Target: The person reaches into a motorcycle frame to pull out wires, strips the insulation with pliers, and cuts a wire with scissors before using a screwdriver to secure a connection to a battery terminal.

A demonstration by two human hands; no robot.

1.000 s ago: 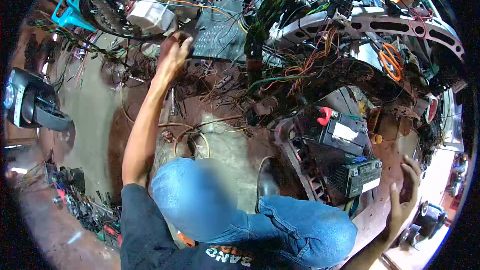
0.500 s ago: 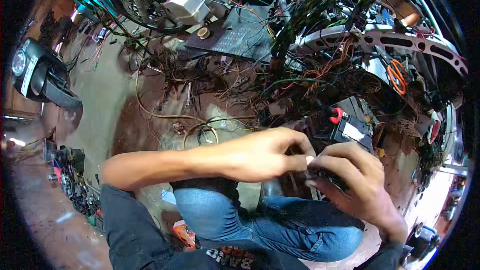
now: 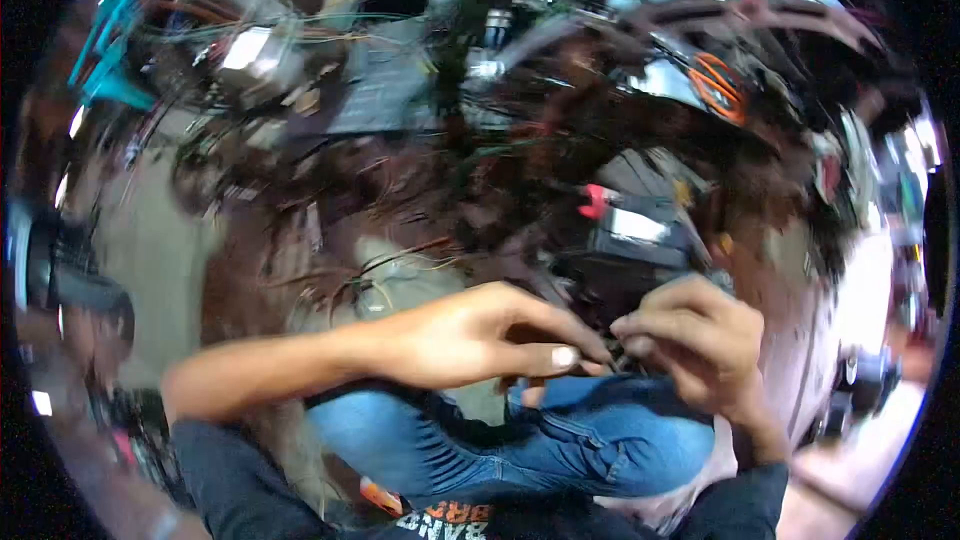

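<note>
My left hand (image 3: 480,340) reaches in from the left, over my jeans (image 3: 520,440), its fingers pointing right toward the other hand. Something small and dark shows near its fingertips, too blurred to make out. Facing it, my right hand (image 3: 700,335) has its fingers curled and pinched together. What lies between those fingers is hidden. Just beyond the hands sits a black box (image 3: 640,245) with a white label and a red part (image 3: 597,202) on its corner.
Tangled wires (image 3: 400,255) and dark parts cover the floor ahead. A grey panel (image 3: 385,80) lies farther off. Orange cable (image 3: 715,88) is coiled at the upper right, near a curved metal frame (image 3: 760,12). A black part (image 3: 80,285) stands at the left.
The view has shifted and is blurred, with the surroundings moved left. My hands, which met around a small thing, are now slightly apart, and the left fingers are more spread.
</note>
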